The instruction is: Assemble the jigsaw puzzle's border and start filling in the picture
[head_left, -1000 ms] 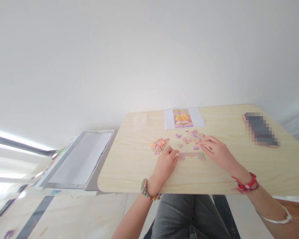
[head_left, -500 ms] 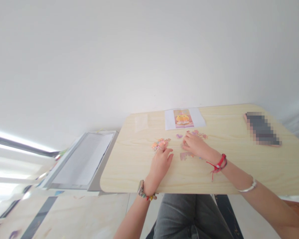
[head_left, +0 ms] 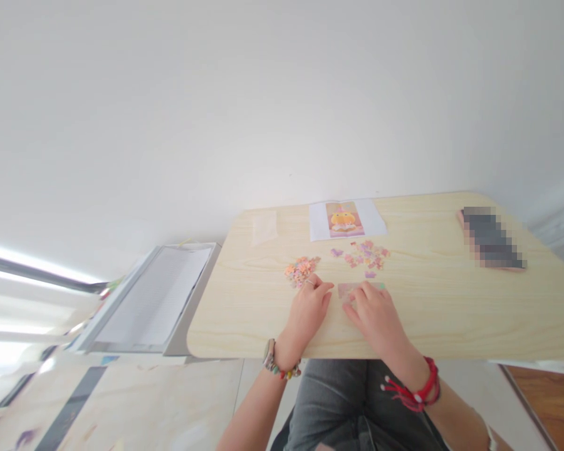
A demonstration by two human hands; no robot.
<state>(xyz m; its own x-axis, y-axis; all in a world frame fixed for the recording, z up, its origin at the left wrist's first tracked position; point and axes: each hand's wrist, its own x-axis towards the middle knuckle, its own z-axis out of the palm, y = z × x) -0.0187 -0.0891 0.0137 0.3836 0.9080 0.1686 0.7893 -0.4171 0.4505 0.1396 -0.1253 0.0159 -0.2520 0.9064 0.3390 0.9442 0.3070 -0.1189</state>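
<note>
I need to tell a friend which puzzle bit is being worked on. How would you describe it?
On the pale wooden table, look nearest the person. The joined puzzle strip lies under the right hand fingertips; unlike the loose pieces beyond, it is assembled.

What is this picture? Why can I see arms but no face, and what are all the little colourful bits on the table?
The camera sits on a person's head and looks down, so you see only their own arms and lap. There is just this one view. The left hand and the right hand rest on a pale wooden table. Between their fingertips lies a short joined strip of puzzle; both hands touch it, flat on the table, rather than gripping anything. Further back are an orange heap of pieces and a pink and purple scatter of pieces. Behind them lies a printed picture of the finished puzzle. Far right is a blurred-out dark object.
</note>
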